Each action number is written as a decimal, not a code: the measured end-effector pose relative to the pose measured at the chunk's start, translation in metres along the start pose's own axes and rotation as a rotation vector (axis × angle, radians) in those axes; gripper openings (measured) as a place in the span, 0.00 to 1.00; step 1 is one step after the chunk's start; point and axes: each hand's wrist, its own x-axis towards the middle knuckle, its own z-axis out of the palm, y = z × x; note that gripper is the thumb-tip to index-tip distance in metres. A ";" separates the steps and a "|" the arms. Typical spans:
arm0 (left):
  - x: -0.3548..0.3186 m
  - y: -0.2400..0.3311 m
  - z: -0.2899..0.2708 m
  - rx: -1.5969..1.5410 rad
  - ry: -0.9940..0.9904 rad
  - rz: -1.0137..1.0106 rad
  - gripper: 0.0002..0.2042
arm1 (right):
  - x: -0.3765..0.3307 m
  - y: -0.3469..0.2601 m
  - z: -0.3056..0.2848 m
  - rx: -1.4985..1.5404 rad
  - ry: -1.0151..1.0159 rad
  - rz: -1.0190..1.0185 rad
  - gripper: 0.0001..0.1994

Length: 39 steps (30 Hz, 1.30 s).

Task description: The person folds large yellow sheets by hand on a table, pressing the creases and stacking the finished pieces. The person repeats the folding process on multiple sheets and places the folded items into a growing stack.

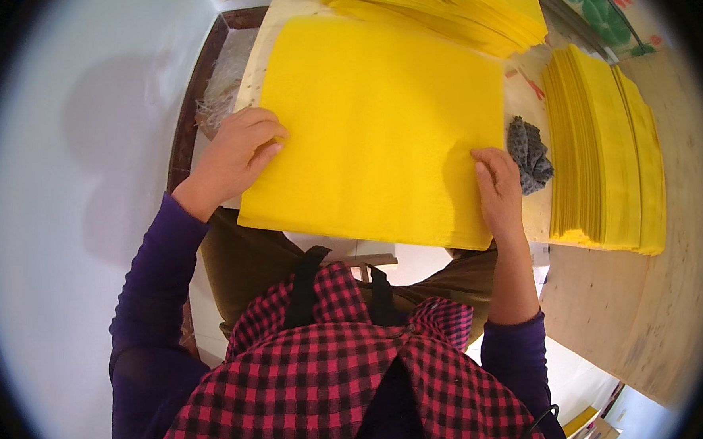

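A large, flat yellow cloth sheet [379, 131] lies in front of me, its near edge reaching over my lap. My left hand [240, 150] is closed at the sheet's left edge, thumb and fingers bent together on it. At the right edge, my right hand [499, 188] grips near the lower corner, with the thumb beside the bent fingers. The fingertips are partly hidden, and what lies under the sheet is covered.
Behind the sheet rises a stack of yellow cloth [444, 8]. To the right stands another folded yellow pile [602, 151] on the wooden table [610, 301]. A crumpled dark grey cloth [529, 154] and a small red object [532, 85] lie between. A white wall [66, 234] is at left.
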 end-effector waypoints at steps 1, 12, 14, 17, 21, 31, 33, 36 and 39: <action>0.001 0.001 0.001 -0.012 0.019 0.010 0.10 | 0.008 0.002 0.003 -0.028 0.009 0.003 0.11; -0.014 0.013 0.003 -0.053 0.120 -0.044 0.09 | 0.006 0.000 0.000 0.022 0.069 0.049 0.10; -0.017 0.013 0.009 -0.093 0.164 -0.025 0.09 | -0.006 -0.004 0.005 -0.022 0.046 -0.019 0.10; -0.009 0.009 0.011 -0.099 0.192 -0.007 0.08 | 0.008 -0.004 0.010 -0.055 0.077 -0.045 0.09; 0.008 0.003 0.007 -0.078 0.180 -0.020 0.08 | 0.033 -0.002 0.009 -0.085 0.103 -0.007 0.09; -0.033 0.014 0.014 -0.151 0.146 -0.077 0.09 | -0.010 -0.010 0.007 -0.085 0.076 -0.045 0.09; -0.025 0.009 0.016 -0.126 0.184 -0.057 0.09 | -0.002 -0.011 0.010 -0.121 0.092 -0.026 0.09; -0.016 0.003 0.014 -0.130 0.195 -0.071 0.09 | 0.011 -0.010 0.009 -0.158 0.099 -0.011 0.10; -0.017 0.003 0.013 -0.140 0.258 -0.071 0.09 | 0.011 -0.008 0.007 -0.152 0.108 -0.009 0.11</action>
